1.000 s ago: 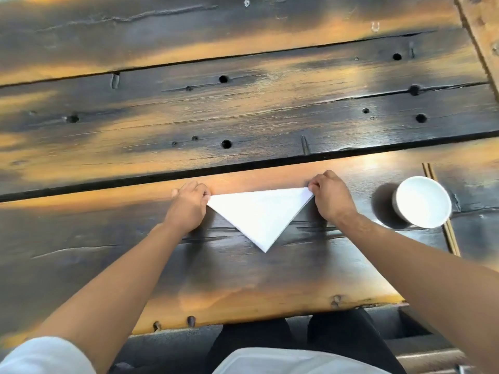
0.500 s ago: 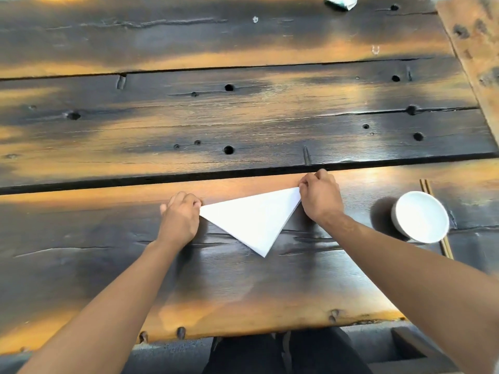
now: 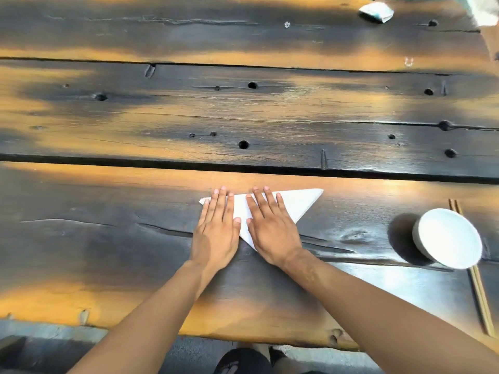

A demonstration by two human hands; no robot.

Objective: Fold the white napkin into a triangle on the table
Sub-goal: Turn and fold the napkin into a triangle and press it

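Observation:
The white napkin [image 3: 298, 205] lies as a folded triangle on the dark wooden table [image 3: 108, 238], its long edge away from me and its point toward me. My left hand [image 3: 216, 230] rests flat on the napkin's left part, fingers spread. My right hand [image 3: 270, 228] lies flat on the middle, fingers spread. Both palms press down and cover much of the napkin; only the right corner, a sliver at the left tip and a strip between the hands show.
A white bowl [image 3: 449, 237] stands to the right, with wooden chopsticks [image 3: 478, 287] under and beside it. A crumpled white wrapper [image 3: 376, 12] lies at the far right of the table. The table's near edge [image 3: 243, 333] runs just below my forearms.
Both hands let go of the napkin's far corners and moved inward, now lying flat with open palms on the triangle. The camera tilted so more of the far table shows.

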